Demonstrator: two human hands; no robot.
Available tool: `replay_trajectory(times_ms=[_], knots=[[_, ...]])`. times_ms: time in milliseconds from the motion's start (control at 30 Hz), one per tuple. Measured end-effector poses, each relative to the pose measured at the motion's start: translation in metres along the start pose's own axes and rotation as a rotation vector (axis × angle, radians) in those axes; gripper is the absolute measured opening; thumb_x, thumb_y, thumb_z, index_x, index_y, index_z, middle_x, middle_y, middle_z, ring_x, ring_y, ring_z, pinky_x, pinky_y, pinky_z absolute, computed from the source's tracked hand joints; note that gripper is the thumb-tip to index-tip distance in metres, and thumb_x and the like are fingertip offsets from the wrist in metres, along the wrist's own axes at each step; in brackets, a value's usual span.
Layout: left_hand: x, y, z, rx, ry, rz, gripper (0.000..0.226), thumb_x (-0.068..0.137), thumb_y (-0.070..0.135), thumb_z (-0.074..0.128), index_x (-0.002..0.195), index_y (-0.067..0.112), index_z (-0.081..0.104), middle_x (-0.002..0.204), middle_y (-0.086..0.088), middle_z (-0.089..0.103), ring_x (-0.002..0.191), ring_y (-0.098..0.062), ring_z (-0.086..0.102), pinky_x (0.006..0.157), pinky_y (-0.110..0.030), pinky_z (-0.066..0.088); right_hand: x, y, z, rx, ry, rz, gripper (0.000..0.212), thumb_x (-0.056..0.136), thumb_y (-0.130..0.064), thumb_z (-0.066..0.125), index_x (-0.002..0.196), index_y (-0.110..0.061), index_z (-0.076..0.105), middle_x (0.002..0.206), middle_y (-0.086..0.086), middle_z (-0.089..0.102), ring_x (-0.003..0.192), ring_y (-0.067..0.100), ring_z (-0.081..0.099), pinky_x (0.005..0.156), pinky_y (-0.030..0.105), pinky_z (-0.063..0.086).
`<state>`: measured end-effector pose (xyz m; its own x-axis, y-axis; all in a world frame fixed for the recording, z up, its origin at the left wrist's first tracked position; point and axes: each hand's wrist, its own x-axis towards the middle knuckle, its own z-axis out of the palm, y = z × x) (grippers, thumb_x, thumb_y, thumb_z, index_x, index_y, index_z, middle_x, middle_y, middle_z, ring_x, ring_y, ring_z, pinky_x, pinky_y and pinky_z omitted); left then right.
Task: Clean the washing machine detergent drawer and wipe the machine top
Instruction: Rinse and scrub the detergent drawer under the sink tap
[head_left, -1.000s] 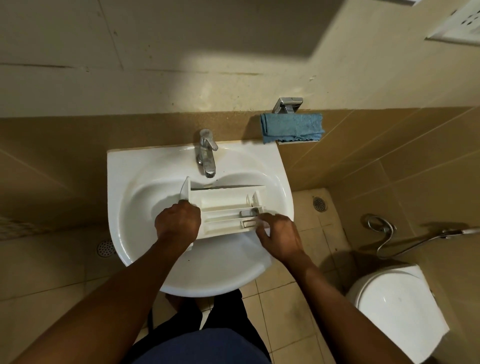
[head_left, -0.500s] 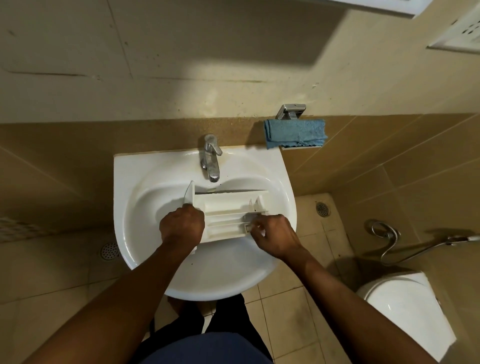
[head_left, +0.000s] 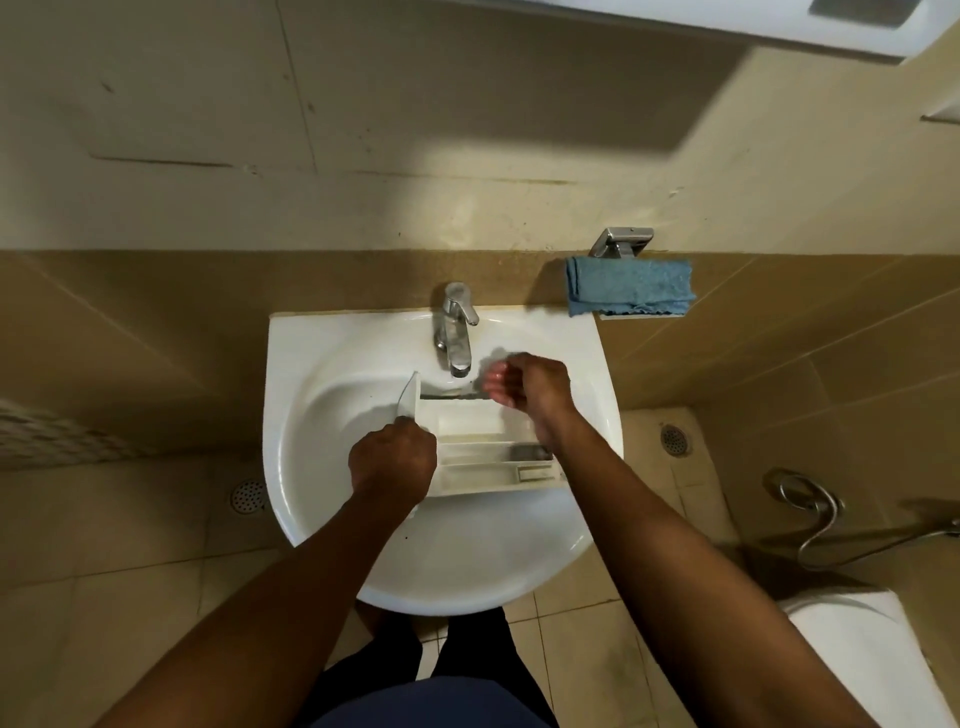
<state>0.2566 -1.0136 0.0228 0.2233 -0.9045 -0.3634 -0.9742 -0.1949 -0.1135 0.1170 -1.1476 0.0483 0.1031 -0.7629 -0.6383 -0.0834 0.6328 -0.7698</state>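
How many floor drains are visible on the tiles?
2. The left floor drain lies on the tiles left of the sink; the right floor drain lies right of it. The sink may hide others.

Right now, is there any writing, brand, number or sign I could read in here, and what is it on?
No text here can be read.
Drawer: a small pale rectangle at its near right corner may be a label, but it is too small to read.
Tap, blue cloth, sink: no words or marks show on them.
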Motion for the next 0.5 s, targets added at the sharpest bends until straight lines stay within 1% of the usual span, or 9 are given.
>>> replay_trajectory(times_ms=[67, 100, 167, 200, 233, 267, 333, 400, 500], knots=[[-0.001, -0.001, 0.000, -0.026, 0.001, -0.002, 0.019, 0.087, 0.004, 0.056, 0.099, 0.011, 0.069, 0.091, -0.003, 0.066, 0.081, -0.028, 0.072, 0.060, -0.030, 0.046, 0.018, -0.005, 0.024, 0.161, -0.058, 0.071, 0.026, 0.102, -0.016, 0.052, 0.087, 0.000, 0.067, 0.077, 0.014, 0.070, 0.075, 0.030, 0.068, 0.086, 0.044, 0.061], [-0.001, -0.001, 0.000, -0.042, 0.011, 0.009, 0.017, 0.084, 0.004, 0.058, 0.094, 0.012, 0.069, 0.086, -0.002, 0.064, 0.075, -0.028, 0.072, 0.057, -0.030, 0.042, 0.025, -0.005, 0.033, 0.227, -0.106, 0.116, 0.028, 0.103, -0.018, 0.050, 0.092, 0.002, 0.067, 0.081, 0.015, 0.071, 0.079, 0.031, 0.070, 0.094, 0.048, 0.058], [0.000, -0.001, 0.006, -0.023, 0.015, 0.015, 0.014, 0.071, -0.001, 0.067, 0.076, 0.012, 0.067, 0.069, -0.002, 0.052, 0.058, -0.026, 0.066, 0.052, -0.028, 0.036, 0.035, -0.003, 0.050, 0.346, -0.215, 0.225, 0.034, 0.104, -0.017, 0.042, 0.104, 0.008, 0.065, 0.092, 0.022, 0.072, 0.091, 0.036, 0.070, 0.103, 0.050, 0.053], [0.002, -0.002, 0.013, -0.034, 0.050, 0.013, 0.017, 0.062, -0.003, 0.070, 0.066, 0.012, 0.064, 0.062, -0.002, 0.043, 0.050, -0.024, 0.061, 0.050, -0.026, 0.033, 0.037, -0.001, 0.056, 0.370, -0.272, 0.266, 0.038, 0.104, -0.017, 0.037, 0.103, 0.009, 0.065, 0.093, 0.023, 0.073, 0.093, 0.036, 0.071, 0.103, 0.048, 0.054], [0.003, -0.003, 0.017, -0.042, 0.091, 0.012, 0.019, 0.057, -0.005, 0.072, 0.060, 0.011, 0.061, 0.059, -0.003, 0.036, 0.045, -0.022, 0.057, 0.049, -0.025, 0.031, 0.039, 0.000, 0.061, 0.371, -0.323, 0.295, 0.043, 0.104, -0.019, 0.034, 0.101, 0.009, 0.066, 0.093, 0.022, 0.074, 0.091, 0.035, 0.073, 0.098, 0.045, 0.057], [0.005, -0.004, 0.016, -0.043, 0.110, 0.017, 0.020, 0.056, -0.005, 0.073, 0.059, 0.010, 0.060, 0.059, -0.003, 0.032, 0.043, -0.021, 0.055, 0.049, -0.024, 0.031, 0.038, -0.001, 0.064, 0.377, -0.354, 0.312, 0.047, 0.105, -0.021, 0.032, 0.098, 0.009, 0.067, 0.092, 0.022, 0.075, 0.087, 0.034, 0.075, 0.090, 0.042, 0.061], [0.004, -0.003, 0.014, -0.046, 0.044, 0.028, 0.015, 0.064, -0.001, 0.073, 0.065, 0.010, 0.063, 0.062, -0.003, 0.033, 0.048, -0.023, 0.058, 0.050, -0.025, 0.033, 0.038, -0.002, 0.067, 0.398, -0.380, 0.350, 0.054, 0.106, -0.024, 0.030, 0.091, 0.009, 0.071, 0.089, 0.023, 0.075, 0.079, 0.033, 0.076, 0.073, 0.040, 0.064], [0.002, -0.002, 0.012, -0.095, 0.030, 0.029, 0.015, 0.063, -0.001, 0.072, 0.065, 0.011, 0.064, 0.064, -0.003, 0.038, 0.052, -0.025, 0.062, 0.051, -0.026, 0.034, 0.037, -0.005, 0.065, 0.405, -0.397, 0.366, 0.062, 0.105, -0.022, 0.029, 0.078, 0.009, 0.075, 0.085, 0.024, 0.075, 0.076, 0.033, 0.076, 0.071, 0.040, 0.063], [0.003, -0.001, 0.009, -0.102, 0.057, -0.001, 0.022, 0.051, -0.001, 0.078, 0.053, 0.013, 0.061, 0.057, -0.001, 0.043, 0.042, -0.023, 0.057, 0.049, -0.024, 0.030, 0.036, -0.006, 0.060, 0.390, -0.413, 0.366, 0.067, 0.103, -0.020, 0.026, 0.068, 0.007, 0.076, 0.083, 0.023, 0.075, 0.075, 0.033, 0.077, 0.072, 0.040, 0.063]])
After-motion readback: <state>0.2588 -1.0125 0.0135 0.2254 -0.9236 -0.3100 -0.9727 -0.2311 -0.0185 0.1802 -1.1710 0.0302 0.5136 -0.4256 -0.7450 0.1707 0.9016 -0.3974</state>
